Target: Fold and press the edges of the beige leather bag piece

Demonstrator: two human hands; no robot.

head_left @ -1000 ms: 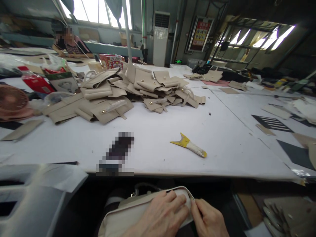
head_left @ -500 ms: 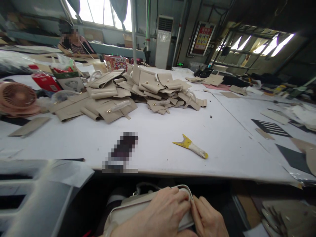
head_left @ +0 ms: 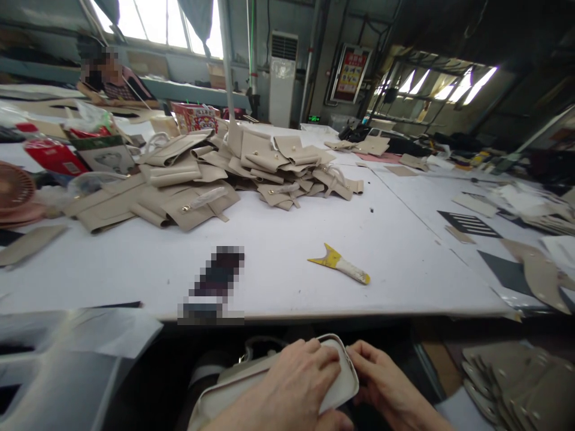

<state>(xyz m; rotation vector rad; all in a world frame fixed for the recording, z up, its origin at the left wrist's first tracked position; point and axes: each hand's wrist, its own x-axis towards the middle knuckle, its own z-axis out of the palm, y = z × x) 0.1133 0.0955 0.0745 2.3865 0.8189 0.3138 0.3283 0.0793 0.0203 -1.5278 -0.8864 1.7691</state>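
Note:
A cream bag (head_left: 251,383) with a raised, rounded edge lies below the table's front edge. My left hand (head_left: 296,383) rests across it, fingers curled over its upper side and pressed on it. My right hand (head_left: 381,377) pinches the bag's rim at its right end. Part of a strap with a metal ring shows behind the bag. On the white table (head_left: 274,269) above lie a blurred-out dark object (head_left: 218,278) and a yellow and white forked tool (head_left: 340,263).
A heap of beige leather pieces (head_left: 193,173) covers the table's middle left, beside a pink fan (head_left: 15,188) and a red bottle (head_left: 51,152). More beige pieces (head_left: 521,383) are stacked at the lower right. A person (head_left: 114,84) sits at the far left.
The view has shifted, so the table items appear further left. My right hand has opened out somewhat and moved slightly along the bag's rim, showing more of its right end.

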